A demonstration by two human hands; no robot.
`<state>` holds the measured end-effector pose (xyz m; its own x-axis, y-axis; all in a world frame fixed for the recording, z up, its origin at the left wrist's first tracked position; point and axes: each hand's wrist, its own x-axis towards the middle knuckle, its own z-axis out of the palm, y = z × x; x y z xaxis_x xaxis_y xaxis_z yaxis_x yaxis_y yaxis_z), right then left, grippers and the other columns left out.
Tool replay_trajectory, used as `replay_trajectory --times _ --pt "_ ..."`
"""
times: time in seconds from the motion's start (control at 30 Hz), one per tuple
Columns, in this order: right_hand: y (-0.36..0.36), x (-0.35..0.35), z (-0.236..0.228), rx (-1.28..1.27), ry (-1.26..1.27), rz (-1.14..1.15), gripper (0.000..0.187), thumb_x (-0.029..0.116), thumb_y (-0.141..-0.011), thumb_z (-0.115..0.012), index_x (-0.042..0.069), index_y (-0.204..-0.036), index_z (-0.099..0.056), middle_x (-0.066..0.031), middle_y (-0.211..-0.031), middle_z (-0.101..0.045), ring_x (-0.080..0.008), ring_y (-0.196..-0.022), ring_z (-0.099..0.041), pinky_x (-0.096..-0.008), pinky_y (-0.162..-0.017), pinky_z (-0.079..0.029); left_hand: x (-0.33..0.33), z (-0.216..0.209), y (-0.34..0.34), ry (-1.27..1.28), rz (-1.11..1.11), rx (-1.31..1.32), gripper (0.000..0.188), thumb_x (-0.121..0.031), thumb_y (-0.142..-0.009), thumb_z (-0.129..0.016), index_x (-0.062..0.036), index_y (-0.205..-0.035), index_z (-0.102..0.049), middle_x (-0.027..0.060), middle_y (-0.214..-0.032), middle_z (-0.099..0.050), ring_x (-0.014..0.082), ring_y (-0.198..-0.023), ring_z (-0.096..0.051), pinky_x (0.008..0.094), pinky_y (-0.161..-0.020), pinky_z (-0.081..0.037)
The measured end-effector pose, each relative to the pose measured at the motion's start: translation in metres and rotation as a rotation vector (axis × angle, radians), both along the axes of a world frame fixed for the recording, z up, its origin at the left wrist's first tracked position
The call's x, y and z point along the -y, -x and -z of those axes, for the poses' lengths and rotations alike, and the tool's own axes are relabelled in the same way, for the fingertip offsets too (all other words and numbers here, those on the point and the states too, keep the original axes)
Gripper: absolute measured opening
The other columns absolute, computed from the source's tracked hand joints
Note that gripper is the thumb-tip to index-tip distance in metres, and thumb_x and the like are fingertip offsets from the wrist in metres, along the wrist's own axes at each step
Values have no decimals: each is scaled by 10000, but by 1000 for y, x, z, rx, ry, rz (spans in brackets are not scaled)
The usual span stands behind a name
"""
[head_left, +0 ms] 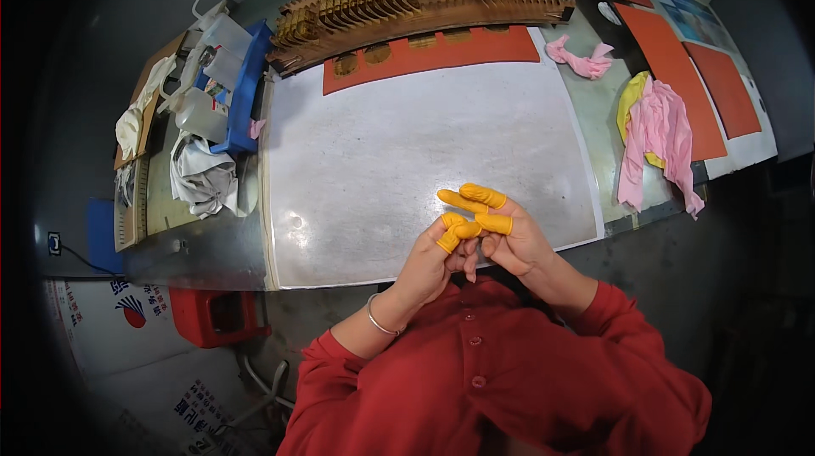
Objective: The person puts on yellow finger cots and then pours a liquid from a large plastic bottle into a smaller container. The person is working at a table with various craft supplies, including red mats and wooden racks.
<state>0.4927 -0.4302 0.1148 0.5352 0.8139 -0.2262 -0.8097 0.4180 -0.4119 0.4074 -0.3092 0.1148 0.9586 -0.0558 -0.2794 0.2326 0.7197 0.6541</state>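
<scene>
Yellow finger cots (pixel 483 194), on left hand (pixel 431 254), on right hand (pixel 522 244)

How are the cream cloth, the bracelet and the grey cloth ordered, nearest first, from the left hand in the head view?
1. Bracelet, on the wrist of the left hand
2. Grey cloth, left side
3. Cream cloth, farther left

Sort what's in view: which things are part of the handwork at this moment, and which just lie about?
In the handwork:
- yellow finger covers, worn on both hands
- left grip and right grip, brought together

Apparently just lying about, untouched:
- pink cloth
- grey-white cloth
- blue tray with bottles
- slatted rack
</scene>
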Motion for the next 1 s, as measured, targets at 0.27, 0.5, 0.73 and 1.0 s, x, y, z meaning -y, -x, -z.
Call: replay_trajectory --times 0.27,0.5,0.73,1.0 --pt "-2 6 9 131 59 -43 328 -31 -805 -428 -31 -1132 -455 -181 -1151 -497 -158 -663 -616 -195 -514 -523 -17 3 2 -306 185 -11 128 -174 -872 -479 -47 -893 -472 51 -703 -509 122 -556 -530 253 -505 -470" --pt "6 8 9 122 -86 -171 323 -14 -818 -407 -40 -1138 -451 -201 -1007 -565 -199 -596 -606 -251 -527 -522 -20 0 -4 -313 235 39 126 -135 -859 -481 -25 -907 -517 42 -666 -549 103 -547 -521 218 -512 -433" --pt "3 4 -6 249 -69 -140 353 9 -814 -489 -13 -1164 -448 -207 -1090 -527 -211 -764 -609 -238 -571 -511 -20 -4 -2 -310 112 104 195 -122 -863 -486 5 -1010 -490 69 -782 -560 104 -601 -537 218 -563 -448" --pt "-16 -12 10 -73 -94 85 350 14 -828 -403 13 -1176 -440 -187 -1246 -420 -272 -1100 -476 -146 -561 -483 -10 5 1 -1143 -428 341 218 -8 -761 -581 5 -973 -530 110 -850 -554 134 -672 -560 229 -608 -463"
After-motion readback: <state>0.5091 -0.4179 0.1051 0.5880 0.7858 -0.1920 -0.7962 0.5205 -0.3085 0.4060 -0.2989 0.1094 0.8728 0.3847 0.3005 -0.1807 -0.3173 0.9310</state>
